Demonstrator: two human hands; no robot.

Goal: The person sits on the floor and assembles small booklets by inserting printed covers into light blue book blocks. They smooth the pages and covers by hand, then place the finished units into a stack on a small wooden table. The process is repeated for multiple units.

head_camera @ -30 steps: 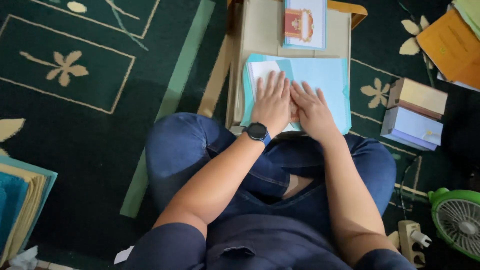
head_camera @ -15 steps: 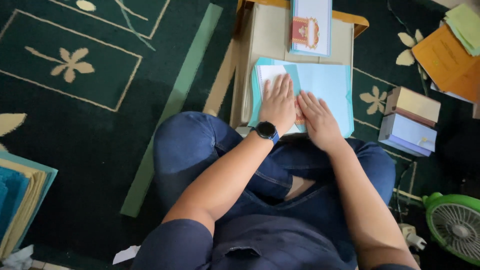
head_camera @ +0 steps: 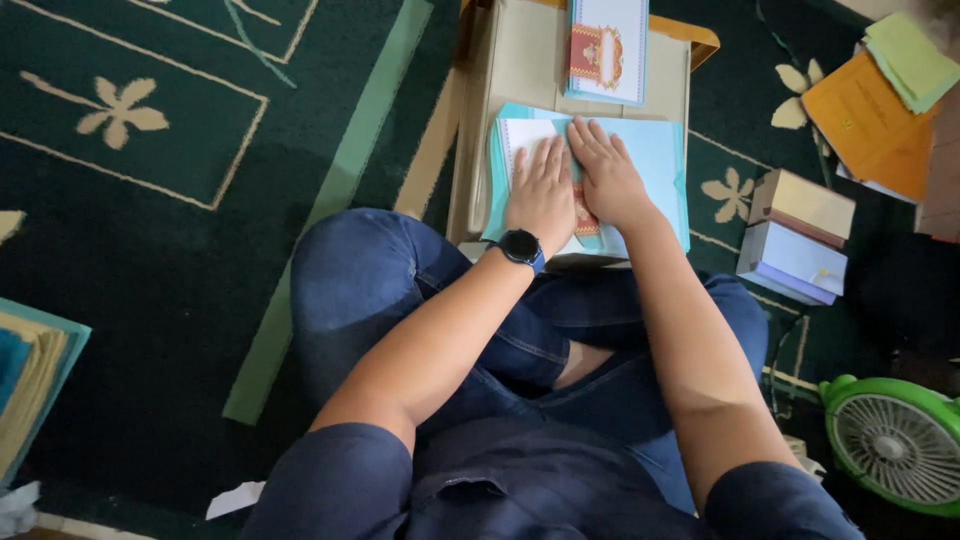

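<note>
My left hand point(head_camera: 541, 190) lies flat, fingers spread, on a white sheet that tops a stack of light blue paper point(head_camera: 655, 160). A black watch point(head_camera: 521, 246) is on that wrist. My right hand point(head_camera: 606, 175) presses flat beside it on the blue sheets, partly covering a small red and gold picture. The stack rests on a low beige table point(head_camera: 520, 60) in front of my crossed legs in blue jeans. Neither hand grips anything.
A white card with a red and gold picture point(head_camera: 606, 40) lies at the table's far end. Two small boxes point(head_camera: 797, 245) stand to the right, orange and green papers point(head_camera: 875, 95) beyond. A green fan point(head_camera: 895, 440) sits lower right. More paper stacks point(head_camera: 30, 380) lie left on the green carpet.
Both hands have slid forward and a little left over the paper stack, the right hand now lying nearer the stack's middle. The view has shifted slightly.
</note>
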